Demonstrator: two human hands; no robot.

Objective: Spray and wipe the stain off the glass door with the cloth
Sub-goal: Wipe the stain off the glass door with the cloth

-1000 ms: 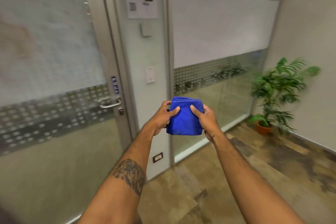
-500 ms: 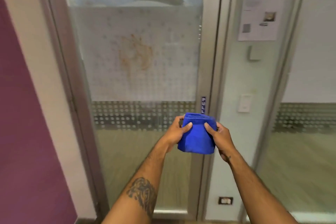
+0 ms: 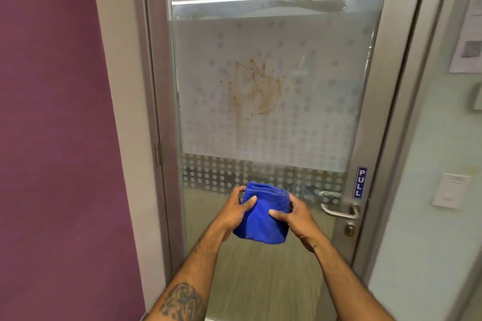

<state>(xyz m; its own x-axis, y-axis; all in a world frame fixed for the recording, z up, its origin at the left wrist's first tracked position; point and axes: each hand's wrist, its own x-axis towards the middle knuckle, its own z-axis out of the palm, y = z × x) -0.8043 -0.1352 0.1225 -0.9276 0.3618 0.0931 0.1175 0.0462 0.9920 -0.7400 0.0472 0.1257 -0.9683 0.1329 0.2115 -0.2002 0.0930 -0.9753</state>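
Clutching the folded blue cloth [image 3: 262, 216], left hand [image 3: 232, 212] and right hand [image 3: 300, 219] face a stained glass door [image 3: 260, 125] labelled "PULL" [image 3: 359, 182].

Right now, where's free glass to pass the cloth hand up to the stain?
Clear frosted glass door panel borders the brown stain, above the folded blue cloth. Crowded lower right: metal lever handle, blue PULL sticker.

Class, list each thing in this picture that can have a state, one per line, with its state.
glass door: shut, not yet wiped
stain: brown, on the frosted panel
cloth: folded, held below the stain, off the glass
left hand: gripping the cloth
right hand: gripping the cloth
door handle: level, untouched
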